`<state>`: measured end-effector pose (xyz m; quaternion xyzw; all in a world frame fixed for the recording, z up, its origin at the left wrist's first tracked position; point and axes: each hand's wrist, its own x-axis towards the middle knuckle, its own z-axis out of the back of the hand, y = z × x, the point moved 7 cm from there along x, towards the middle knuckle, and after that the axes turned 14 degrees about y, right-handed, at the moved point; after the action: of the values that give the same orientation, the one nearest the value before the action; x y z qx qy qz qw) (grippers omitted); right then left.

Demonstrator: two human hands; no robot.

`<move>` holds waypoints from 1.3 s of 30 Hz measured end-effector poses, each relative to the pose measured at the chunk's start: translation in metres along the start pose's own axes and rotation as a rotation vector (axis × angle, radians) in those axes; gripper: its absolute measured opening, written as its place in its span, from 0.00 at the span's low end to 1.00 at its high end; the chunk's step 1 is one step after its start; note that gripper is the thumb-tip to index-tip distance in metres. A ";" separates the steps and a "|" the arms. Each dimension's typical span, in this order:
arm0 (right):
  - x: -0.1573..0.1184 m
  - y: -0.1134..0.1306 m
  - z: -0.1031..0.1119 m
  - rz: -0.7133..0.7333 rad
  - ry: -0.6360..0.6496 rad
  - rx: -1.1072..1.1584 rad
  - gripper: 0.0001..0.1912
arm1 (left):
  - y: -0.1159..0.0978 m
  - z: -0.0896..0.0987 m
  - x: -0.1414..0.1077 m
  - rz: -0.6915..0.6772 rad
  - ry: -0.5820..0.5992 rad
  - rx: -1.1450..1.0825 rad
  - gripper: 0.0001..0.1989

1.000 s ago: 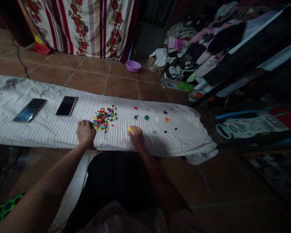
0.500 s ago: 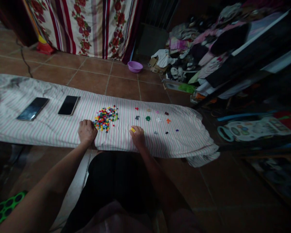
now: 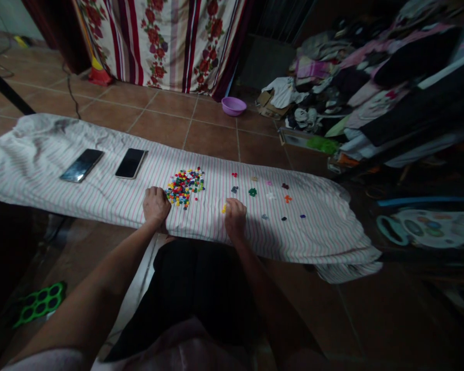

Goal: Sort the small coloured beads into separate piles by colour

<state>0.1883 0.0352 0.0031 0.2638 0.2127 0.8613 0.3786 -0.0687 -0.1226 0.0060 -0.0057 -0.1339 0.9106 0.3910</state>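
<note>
A heap of small multicoloured plastic pieces (image 3: 184, 186) lies on the striped cloth (image 3: 201, 226). At its near left edge rests my left hand (image 3: 156, 205), fingers curled down and closed; whatever they may hold is hidden. To the right, my right hand (image 3: 235, 216) is closed low over the cloth, its fingertips at small yellow pieces (image 3: 224, 208) that it partly covers. Beyond and right of that hand sit small single-colour groups: red (image 3: 234, 174), dark grey (image 3: 235, 189), green (image 3: 252, 192), white (image 3: 270, 196), orange (image 3: 288, 198) and several others.
Two phones, a left one (image 3: 82, 165) and a right one (image 3: 130, 163), lie on the cloth left of the heap. On the tiled floor beyond is a purple basin (image 3: 234, 106). Piled clothes (image 3: 313, 82) stand at the far right, and a green holed object (image 3: 40, 304) is low at left.
The whole view has shifted, so the cloth and hands appear further right. My right hand has moved slightly right against the yellow pieces; my left hand stays beside the heap.
</note>
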 end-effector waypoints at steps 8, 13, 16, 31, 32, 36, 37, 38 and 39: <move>0.003 0.060 -0.027 0.110 0.182 0.123 0.17 | -0.001 0.002 0.000 0.005 0.005 -0.016 0.09; 0.011 0.072 -0.055 0.037 0.325 0.104 0.16 | -0.002 0.003 0.000 -0.006 0.014 -0.005 0.09; 0.019 0.078 -0.065 0.002 0.395 0.035 0.17 | -0.002 0.003 0.000 -0.002 0.013 -0.001 0.09; 0.029 0.081 -0.064 -0.036 0.410 -0.002 0.09 | 0.000 0.003 -0.002 0.007 -0.001 -0.022 0.10; 0.031 0.078 -0.062 -0.034 0.389 0.014 0.09 | 0.000 0.003 -0.002 0.008 -0.001 -0.020 0.10; 0.044 0.059 -0.048 -0.028 0.301 0.059 0.10 | -0.002 0.004 -0.002 0.006 0.018 0.004 0.09; 0.049 0.053 -0.044 -0.027 0.282 0.068 0.10 | -0.002 0.004 -0.002 0.007 0.023 0.013 0.10; 0.053 0.046 -0.040 -0.026 0.266 0.076 0.11 | -0.002 0.004 -0.002 0.007 0.027 0.021 0.10; 0.058 0.039 -0.036 -0.030 0.252 0.083 0.12 | -0.003 0.005 -0.003 0.008 0.029 0.027 0.10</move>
<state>0.1116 0.0490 0.0143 0.1659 0.2980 0.8722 0.3507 -0.0656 -0.1238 0.0108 -0.0141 -0.1158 0.9138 0.3891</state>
